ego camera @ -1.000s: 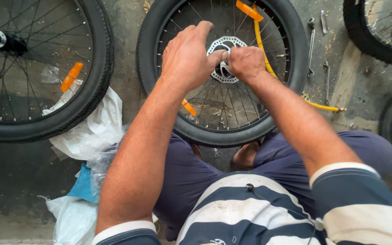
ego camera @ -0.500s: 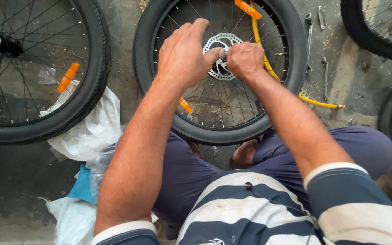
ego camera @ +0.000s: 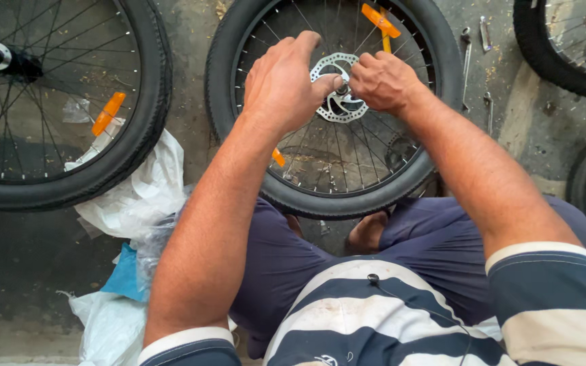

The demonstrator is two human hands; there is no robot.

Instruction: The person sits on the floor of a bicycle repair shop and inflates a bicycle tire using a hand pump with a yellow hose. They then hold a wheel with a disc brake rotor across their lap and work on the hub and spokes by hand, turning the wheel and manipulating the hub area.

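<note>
A black bicycle wheel (ego camera: 239,81) lies flat on the concrete in front of my knees, with thin spokes and orange reflectors (ego camera: 380,20). At its hub sits a silver disc rotor (ego camera: 339,108). My left hand (ego camera: 283,85) rests over the left side of the rotor, thumb pressed at the hub. My right hand (ego camera: 382,81) is curled on the hub's right side, fingers closed on something small that I cannot make out.
A second wheel (ego camera: 150,115) with an orange reflector lies to the left. Parts of two more tyres (ego camera: 544,54) show at the right edge. Crumpled white plastic bags (ego camera: 137,196) and a blue scrap (ego camera: 125,274) lie by my left knee. Metal tools (ego camera: 468,47) lie beyond the wheel's right rim.
Both hands stay on the hub; the view has shifted slightly, and my left hand's fingers have moved a little over the rotor.
</note>
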